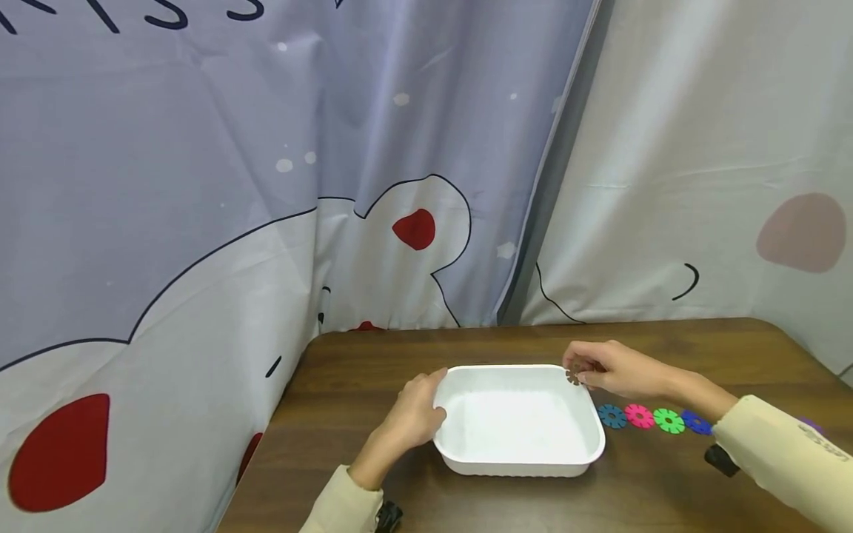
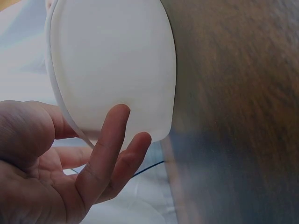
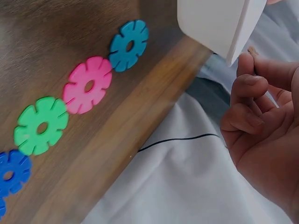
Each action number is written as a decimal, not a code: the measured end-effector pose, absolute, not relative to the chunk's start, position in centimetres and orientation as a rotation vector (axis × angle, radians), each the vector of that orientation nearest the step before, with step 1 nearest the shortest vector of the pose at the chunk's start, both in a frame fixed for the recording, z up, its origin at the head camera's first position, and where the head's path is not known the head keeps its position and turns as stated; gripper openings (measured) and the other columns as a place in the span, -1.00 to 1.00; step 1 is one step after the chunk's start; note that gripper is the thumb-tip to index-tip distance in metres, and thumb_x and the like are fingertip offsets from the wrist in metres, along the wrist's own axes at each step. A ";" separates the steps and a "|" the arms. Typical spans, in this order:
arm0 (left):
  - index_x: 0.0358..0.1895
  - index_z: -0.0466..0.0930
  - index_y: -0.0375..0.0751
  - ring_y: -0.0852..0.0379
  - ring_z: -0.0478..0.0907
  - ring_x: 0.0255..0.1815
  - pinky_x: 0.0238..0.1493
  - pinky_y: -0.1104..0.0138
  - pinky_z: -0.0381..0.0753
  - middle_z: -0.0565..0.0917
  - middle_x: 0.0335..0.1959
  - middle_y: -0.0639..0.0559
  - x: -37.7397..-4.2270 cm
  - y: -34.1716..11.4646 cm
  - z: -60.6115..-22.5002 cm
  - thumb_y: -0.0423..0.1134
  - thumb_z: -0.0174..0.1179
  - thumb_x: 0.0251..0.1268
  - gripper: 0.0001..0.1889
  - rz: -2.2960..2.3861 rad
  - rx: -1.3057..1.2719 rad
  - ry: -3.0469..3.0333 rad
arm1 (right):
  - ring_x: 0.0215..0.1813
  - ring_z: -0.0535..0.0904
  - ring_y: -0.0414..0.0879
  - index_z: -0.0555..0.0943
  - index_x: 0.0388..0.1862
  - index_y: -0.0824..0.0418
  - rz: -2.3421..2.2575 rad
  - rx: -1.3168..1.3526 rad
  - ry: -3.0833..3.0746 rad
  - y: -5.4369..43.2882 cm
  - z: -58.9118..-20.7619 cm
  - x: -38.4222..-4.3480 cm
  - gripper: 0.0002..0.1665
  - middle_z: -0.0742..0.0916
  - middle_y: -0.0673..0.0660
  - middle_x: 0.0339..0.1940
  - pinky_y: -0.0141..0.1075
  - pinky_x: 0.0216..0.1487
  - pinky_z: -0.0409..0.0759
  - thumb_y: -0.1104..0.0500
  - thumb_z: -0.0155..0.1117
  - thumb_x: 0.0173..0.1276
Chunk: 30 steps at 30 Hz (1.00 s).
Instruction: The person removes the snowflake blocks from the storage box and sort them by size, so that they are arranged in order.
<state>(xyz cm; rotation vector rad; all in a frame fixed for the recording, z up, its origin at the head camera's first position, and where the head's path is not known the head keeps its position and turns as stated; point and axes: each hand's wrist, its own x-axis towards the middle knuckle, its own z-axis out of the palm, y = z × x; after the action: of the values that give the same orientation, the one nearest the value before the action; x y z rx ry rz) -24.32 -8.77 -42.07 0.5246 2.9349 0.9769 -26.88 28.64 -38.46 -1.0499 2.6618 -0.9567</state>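
A white rectangular tray [image 1: 520, 422] with rounded corners stands on the wooden table. My left hand [image 1: 415, 411] holds its left rim, and in the left wrist view fingers [image 2: 105, 149] of that hand lie against the outer wall. At the far right corner, my right hand [image 1: 616, 368] pinches a brown notched disc [image 1: 572, 378] between thumb and fingertips, right at the rim. Most of this disc is hidden by the fingers in the right wrist view, where only a small brown edge [image 3: 252, 50] shows.
Right of the tray, a row of notched plastic discs lies on the table [image 1: 333, 429]: teal [image 3: 129, 45], pink [image 3: 88, 85], green [image 3: 41, 126] and blue [image 3: 14, 172]. A purple disc [image 1: 811, 425] shows partly behind the right sleeve. Printed curtains [image 1: 413, 148] hang behind the table.
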 end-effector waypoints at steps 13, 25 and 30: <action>0.45 0.44 -0.50 -0.29 0.61 0.17 0.18 -0.12 0.67 0.62 0.19 -0.48 -24.2 -8.7 -41.9 -0.59 0.26 0.17 -0.32 0.996 0.515 2.916 | -0.43 0.40 -0.36 0.60 0.00 0.05 -0.950 -0.990 2.804 32.6 -39.2 -26.1 -0.74 0.50 -0.15 -0.47 -0.36 -0.36 0.48 0.36 0.31 0.48; 0.45 0.45 -0.48 -0.30 0.61 0.17 0.18 -0.13 0.67 0.62 0.19 -0.47 -24.4 -8.9 -42.0 -0.58 0.26 0.17 -0.32 0.985 0.504 2.934 | -0.46 0.45 -0.34 0.57 0.05 0.19 -0.976 -0.856 2.882 38.3 -40.5 -25.6 -0.76 0.53 -0.16 -0.52 -0.36 -0.42 0.45 0.37 0.31 0.48; 0.45 0.46 -0.49 -0.30 0.61 0.15 0.17 -0.13 0.67 0.63 0.17 -0.46 -24.4 -8.9 -42.0 -0.57 0.26 0.15 -0.32 0.986 0.513 2.940 | -0.45 0.42 -0.35 0.60 0.07 0.12 -0.948 -0.818 2.939 40.3 -41.0 -25.5 -0.73 0.53 -0.16 -0.50 -0.35 -0.44 0.38 0.37 0.32 0.48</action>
<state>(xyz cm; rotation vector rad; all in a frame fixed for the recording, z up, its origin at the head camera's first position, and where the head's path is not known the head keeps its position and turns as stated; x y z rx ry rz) -24.39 -8.93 -42.00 0.5134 2.9404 0.9855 -25.49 40.34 -40.96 -0.8182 2.9393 -0.9475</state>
